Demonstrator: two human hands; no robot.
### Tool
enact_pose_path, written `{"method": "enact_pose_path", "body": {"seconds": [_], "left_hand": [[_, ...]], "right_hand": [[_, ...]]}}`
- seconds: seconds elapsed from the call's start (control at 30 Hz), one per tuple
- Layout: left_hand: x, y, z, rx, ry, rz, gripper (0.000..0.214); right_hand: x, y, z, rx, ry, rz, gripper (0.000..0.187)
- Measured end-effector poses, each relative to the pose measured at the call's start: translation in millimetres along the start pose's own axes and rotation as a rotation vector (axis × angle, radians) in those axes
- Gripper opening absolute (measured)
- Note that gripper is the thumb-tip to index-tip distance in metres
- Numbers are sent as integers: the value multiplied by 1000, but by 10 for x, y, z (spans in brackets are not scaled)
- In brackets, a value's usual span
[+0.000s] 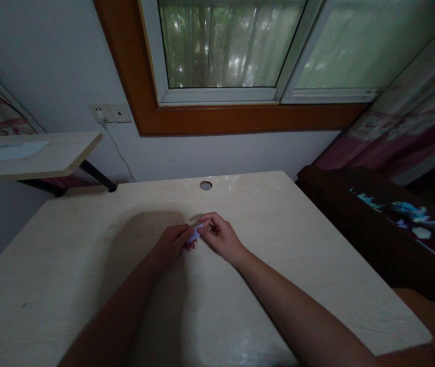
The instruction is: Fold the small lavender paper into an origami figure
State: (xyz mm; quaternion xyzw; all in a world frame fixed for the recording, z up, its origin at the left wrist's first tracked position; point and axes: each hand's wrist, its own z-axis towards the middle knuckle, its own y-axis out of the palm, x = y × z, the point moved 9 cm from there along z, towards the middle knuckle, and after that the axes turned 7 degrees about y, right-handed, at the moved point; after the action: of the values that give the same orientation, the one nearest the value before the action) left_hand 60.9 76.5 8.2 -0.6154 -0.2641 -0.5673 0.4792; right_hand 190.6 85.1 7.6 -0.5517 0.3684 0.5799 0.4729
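Observation:
A small, pale purple piece, perhaps folded paper (195, 234), is held between my two hands over the middle of the desk. My left hand (174, 240) is closed on its left side, with the thumb on top and the fingers beneath. At its upper right end, my right hand (217, 233) pinches it between thumb and fingertips. Most of the piece is covered by the fingers, so its full shape is hidden.
The pale wooden desk (297, 244) has a round cable hole (206, 185) near its back edge. A raised shelf (68, 158) on black legs stands at the back left. Behind are a wall socket (108, 113) with a cable and a window (233, 46). Dark furniture (340, 204) bearing several items stands right.

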Motion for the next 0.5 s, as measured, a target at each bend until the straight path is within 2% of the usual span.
{"method": "enact_pose_path", "body": {"seconds": [0.23,0.5], "left_hand": [[31,-13,-2,38,-4,2,37],[25,-34,4,57,-4,-39,31]], "right_hand": [[-37,-188,15,160,-2,58,23],[16,-182,35,136,21,152,26]]}}
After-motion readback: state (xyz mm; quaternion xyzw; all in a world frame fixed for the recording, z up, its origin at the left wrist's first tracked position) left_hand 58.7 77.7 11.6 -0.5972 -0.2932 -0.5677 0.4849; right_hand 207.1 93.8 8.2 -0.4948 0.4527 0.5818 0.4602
